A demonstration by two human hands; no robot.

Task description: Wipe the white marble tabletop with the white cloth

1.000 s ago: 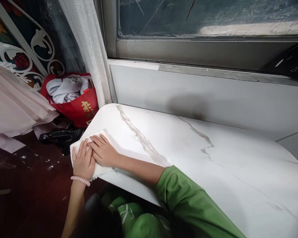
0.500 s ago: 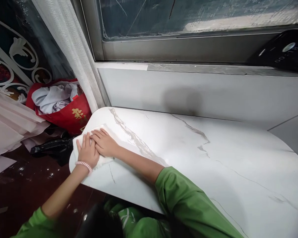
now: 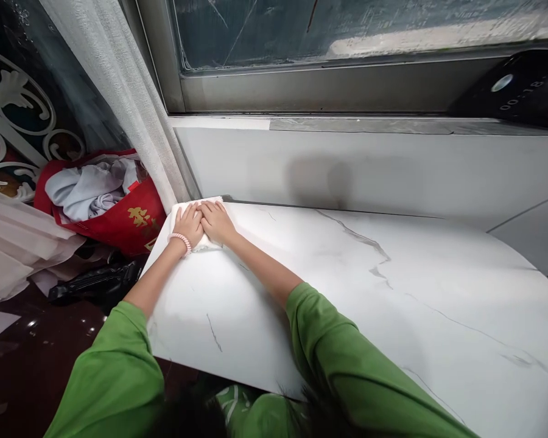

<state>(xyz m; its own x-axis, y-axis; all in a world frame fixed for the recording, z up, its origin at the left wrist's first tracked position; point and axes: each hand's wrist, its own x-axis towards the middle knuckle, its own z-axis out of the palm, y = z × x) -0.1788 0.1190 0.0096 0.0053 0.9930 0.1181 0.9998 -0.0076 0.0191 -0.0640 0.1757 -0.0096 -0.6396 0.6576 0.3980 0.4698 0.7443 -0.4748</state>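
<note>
A white cloth [image 3: 206, 243] lies flat at the far left corner of the white marbled table [image 3: 347, 292]. Both hands press down on it side by side, touching each other. My left hand [image 3: 189, 225], with a pink and white beaded bracelet at the wrist, rests on the cloth with its fingers stretched out. My right hand [image 3: 217, 222] lies just to its right, fingers also extended over the cloth. Neither hand is wrapped around anything.
Behind the table stand a pale wall panel [image 3: 256, 164] and a window frame [image 3: 301, 91], with a dark phone [image 3: 520, 91] at the right. At left are a curtain [image 3: 119, 79], a red bag [image 3: 128, 213] of clothes and a black bag [image 3: 95, 285].
Both hands and the cloth have moved away from me and slightly right, from the table's left end to its far left corner. The view has shifted a little.
</note>
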